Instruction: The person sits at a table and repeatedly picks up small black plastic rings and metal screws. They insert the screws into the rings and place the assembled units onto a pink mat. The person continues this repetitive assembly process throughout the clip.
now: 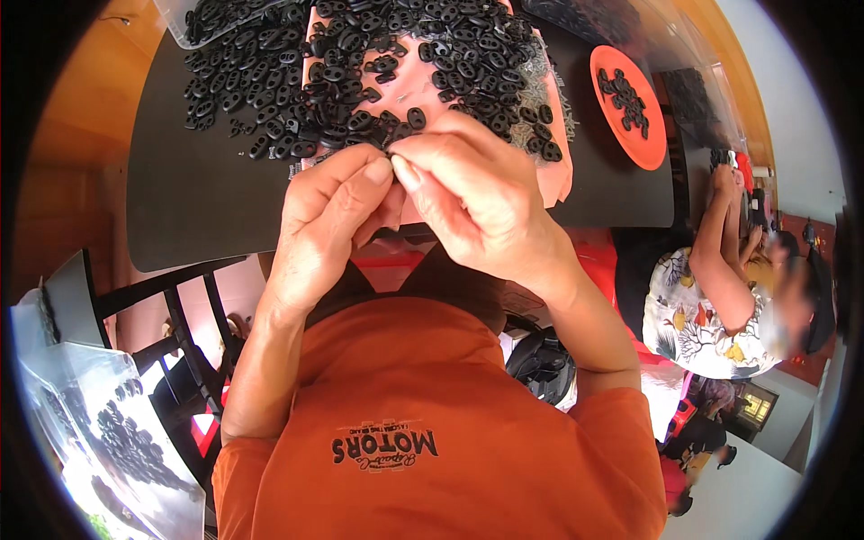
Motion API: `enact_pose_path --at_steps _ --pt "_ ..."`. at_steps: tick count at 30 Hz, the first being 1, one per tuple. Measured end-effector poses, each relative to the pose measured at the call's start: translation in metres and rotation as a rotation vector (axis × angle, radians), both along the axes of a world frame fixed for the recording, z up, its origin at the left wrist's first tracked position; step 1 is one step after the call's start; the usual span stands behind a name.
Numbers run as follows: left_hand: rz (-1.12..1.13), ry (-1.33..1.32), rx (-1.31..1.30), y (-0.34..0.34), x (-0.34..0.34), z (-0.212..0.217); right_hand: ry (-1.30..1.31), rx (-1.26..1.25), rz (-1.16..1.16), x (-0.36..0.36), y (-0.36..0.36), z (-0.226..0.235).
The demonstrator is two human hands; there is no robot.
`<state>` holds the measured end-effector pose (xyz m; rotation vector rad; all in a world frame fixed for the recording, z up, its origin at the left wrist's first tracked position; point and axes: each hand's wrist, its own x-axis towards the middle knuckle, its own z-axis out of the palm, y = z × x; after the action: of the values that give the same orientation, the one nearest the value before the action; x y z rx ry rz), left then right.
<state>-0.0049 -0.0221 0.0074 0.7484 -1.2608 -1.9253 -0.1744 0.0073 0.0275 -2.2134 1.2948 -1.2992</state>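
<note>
Over the near edge of the table, my left hand (331,205) and my right hand (486,193) meet with their fingertips pressed together. Both are closed in a pinch around something small and dark, mostly covered by the thumbs and fingers. Just beyond the knuckles lie many loose black oval plastic pieces with two holes (335,94), which look like cord locks. They are heaped over a pink sheet (409,90) and the dark table (207,202). Beside them, on the right of the sheet, is a scatter of tiny silvery pieces (537,79), perhaps springs.
An orange plate (650,135) at the right carries several small black pieces. A clear plastic container (184,27) stands at the far left. Left of me are a dark chair frame (180,324) and a clear bag with black pieces (126,441). Another person (711,306) sits at the right.
</note>
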Motion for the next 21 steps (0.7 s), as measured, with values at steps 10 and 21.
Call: enact_pose_path --at_steps 10,21 --pt "-0.238 -0.06 0.279 0.021 0.011 0.021 0.147 0.039 0.146 -0.006 0.03 0.01" --pt "-0.122 -0.209 -0.177 0.029 0.009 0.015 0.01 0.275 0.182 -0.005 0.03 0.006"
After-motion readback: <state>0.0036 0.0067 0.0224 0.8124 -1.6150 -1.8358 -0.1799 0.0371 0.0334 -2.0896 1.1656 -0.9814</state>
